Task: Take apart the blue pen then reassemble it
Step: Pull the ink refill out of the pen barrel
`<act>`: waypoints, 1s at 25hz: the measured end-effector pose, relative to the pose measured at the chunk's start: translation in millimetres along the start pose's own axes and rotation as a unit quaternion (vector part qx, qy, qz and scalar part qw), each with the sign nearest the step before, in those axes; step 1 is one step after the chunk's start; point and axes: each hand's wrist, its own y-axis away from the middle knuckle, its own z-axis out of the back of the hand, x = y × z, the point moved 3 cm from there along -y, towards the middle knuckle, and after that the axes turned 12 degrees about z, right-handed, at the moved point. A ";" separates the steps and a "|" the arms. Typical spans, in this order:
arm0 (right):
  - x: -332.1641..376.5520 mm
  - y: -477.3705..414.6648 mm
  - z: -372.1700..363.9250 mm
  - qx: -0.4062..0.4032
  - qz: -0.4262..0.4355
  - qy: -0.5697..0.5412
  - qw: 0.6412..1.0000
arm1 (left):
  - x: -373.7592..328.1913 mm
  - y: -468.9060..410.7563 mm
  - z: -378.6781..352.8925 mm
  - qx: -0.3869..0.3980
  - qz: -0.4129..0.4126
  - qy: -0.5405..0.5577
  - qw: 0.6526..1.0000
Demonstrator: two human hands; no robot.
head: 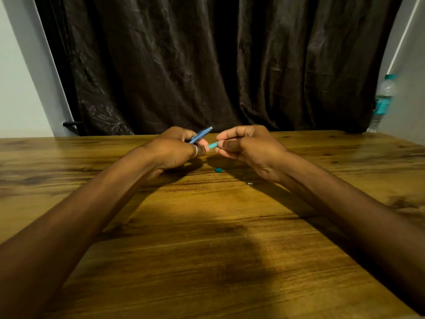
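We see two bare forearms reaching out over a wooden desk, the hands meeting near its far edge. The left hand is closed around the blue pen barrel, which angles up and to the right out of the curled fingers; a silver ring sits on one finger. The right hand pinches a short teal pen part between thumb and fingertips, its free end pointing toward the left hand and nearly touching it. Both hands hover just above the desk. Below them, on the wood, lies a small teal piece, and a little nearer to us, to the right, a tiny pale piece. Behind the desk hangs a dark curtain. A clear water bottle stands at the far right corner.
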 end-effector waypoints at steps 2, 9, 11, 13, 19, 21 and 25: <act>-0.9 -2.2 1.4 -0.021 -0.013 -0.041 0.999 | 1.1 -0.6 1.8 -0.008 0.004 0.002 1.000; -10.5 -1.1 -1.7 -0.054 -0.059 -0.137 0.987 | -6.5 3.5 4.4 -0.063 -0.029 0.100 0.993; -12.0 0.2 -4.5 -0.053 -0.065 -0.148 0.985 | -8.1 4.6 4.9 -0.075 -0.038 0.119 0.989; -11.5 2.5 -6.8 -0.050 -0.069 -0.157 0.984 | -8.4 4.3 6.1 -0.077 -0.046 0.132 0.987; -8.0 7.8 -9.4 -0.043 -0.069 -0.162 0.983 | -3.8 -2.6 9.1 -0.086 -0.061 0.135 0.985; -7.2 8.3 -9.6 -0.039 -0.070 -0.162 0.984 | -3.7 -3.6 9.4 -0.086 -0.059 0.138 0.985; -4.4 8.4 -7.4 -0.031 -0.069 -0.159 0.984 | -3.7 -2.4 10.0 -0.094 -0.038 0.146 0.984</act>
